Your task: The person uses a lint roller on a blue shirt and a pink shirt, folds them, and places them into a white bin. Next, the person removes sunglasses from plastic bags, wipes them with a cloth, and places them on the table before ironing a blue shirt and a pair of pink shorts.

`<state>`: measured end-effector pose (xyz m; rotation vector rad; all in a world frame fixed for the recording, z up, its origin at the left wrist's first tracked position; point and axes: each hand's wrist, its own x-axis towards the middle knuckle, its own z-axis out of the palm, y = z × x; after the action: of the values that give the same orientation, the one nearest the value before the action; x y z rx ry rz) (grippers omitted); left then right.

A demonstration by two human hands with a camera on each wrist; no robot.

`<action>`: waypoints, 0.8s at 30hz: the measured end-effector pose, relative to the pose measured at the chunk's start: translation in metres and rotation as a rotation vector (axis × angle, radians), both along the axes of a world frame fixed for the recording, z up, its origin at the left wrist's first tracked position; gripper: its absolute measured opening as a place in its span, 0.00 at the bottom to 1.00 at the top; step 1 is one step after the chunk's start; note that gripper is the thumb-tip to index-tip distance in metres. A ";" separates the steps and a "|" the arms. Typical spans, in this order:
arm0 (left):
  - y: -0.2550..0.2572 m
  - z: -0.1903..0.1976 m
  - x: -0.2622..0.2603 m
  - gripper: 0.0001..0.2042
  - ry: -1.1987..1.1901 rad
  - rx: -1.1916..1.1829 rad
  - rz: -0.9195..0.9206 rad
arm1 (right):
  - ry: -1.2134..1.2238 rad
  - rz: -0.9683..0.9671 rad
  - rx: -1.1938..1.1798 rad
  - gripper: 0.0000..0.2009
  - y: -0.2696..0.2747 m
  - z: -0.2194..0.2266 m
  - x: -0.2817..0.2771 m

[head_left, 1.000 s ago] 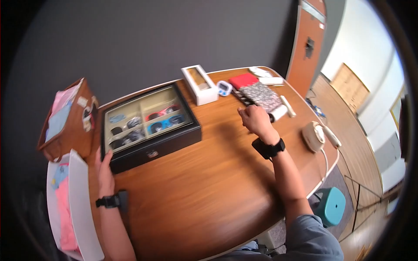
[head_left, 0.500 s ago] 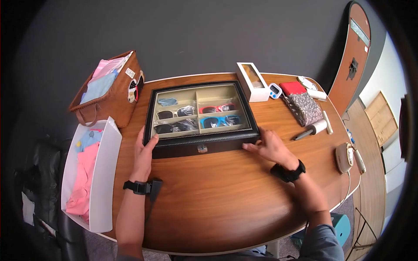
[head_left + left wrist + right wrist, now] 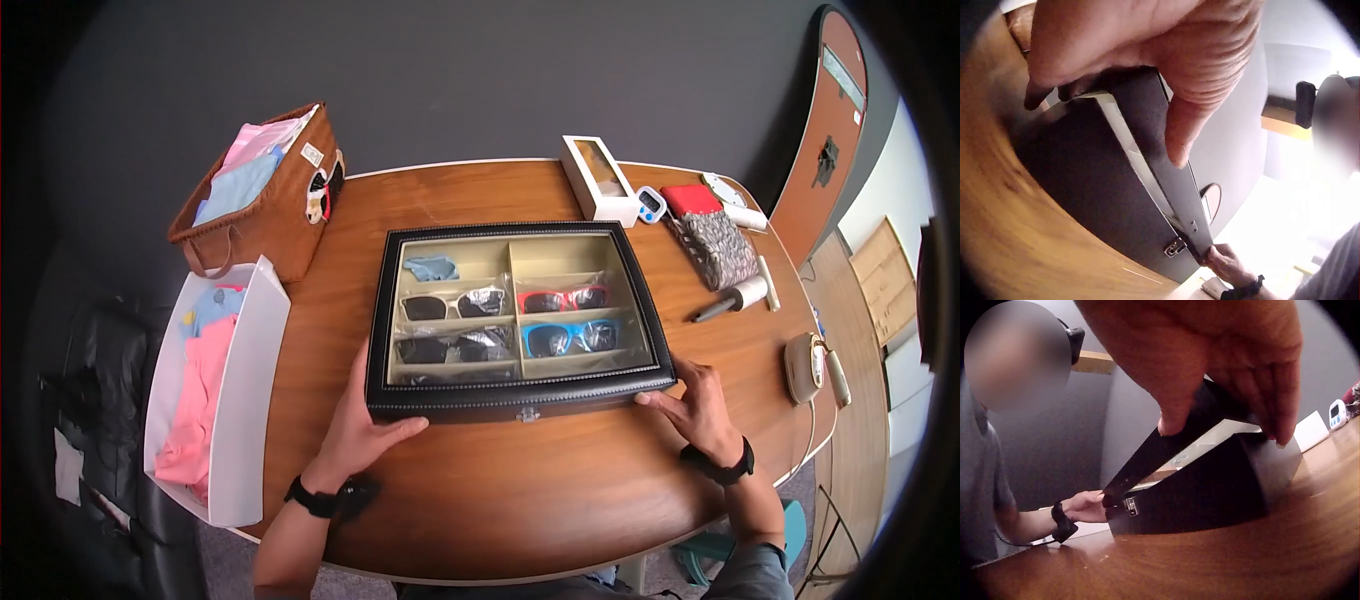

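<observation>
Across the tabletop [image 3: 480, 490], long axis running left to right, the glasses case [image 3: 520, 391] lies between left hand [image 3: 355, 425] and right hand [image 3: 705, 410], equally near, fingers clamped on its front corners, lid [image 3: 1144, 125] slightly raised.

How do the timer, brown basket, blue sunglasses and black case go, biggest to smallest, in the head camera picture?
1. Black case
2. Brown basket
3. Blue sunglasses
4. Timer, the smallest

The head view faced forward and down; both wrist views, close and seemingly tilted, looked along the sunglasses case [image 3: 520, 393] from opposite ends. All showed its clasp [image 3: 528, 414].
</observation>
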<state>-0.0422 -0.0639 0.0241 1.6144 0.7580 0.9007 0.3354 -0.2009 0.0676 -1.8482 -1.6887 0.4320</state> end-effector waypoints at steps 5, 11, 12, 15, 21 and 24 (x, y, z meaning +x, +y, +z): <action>-0.024 0.012 -0.005 0.50 -0.007 -0.064 0.088 | 0.052 -0.009 0.133 0.22 -0.012 0.007 -0.001; -0.012 0.061 -0.007 0.44 0.203 0.284 0.198 | 0.029 -0.117 0.486 0.11 0.010 0.031 0.008; 0.002 0.060 -0.006 0.41 0.176 0.328 0.215 | -0.057 -0.118 0.523 0.11 0.020 0.039 0.010; 0.060 0.057 -0.002 0.27 0.245 0.525 0.298 | 0.044 -0.122 0.527 0.11 0.062 0.044 0.025; 0.148 0.022 0.022 0.19 0.323 0.532 0.359 | -0.038 0.038 0.544 0.19 0.140 0.032 0.044; 0.170 0.005 0.038 0.21 0.339 0.624 0.404 | -0.044 0.114 0.311 0.35 0.164 -0.009 0.066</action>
<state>-0.0043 0.1058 0.0291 2.2460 1.1422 1.2520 0.4010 -0.0370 0.0591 -1.5519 -1.7830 0.1623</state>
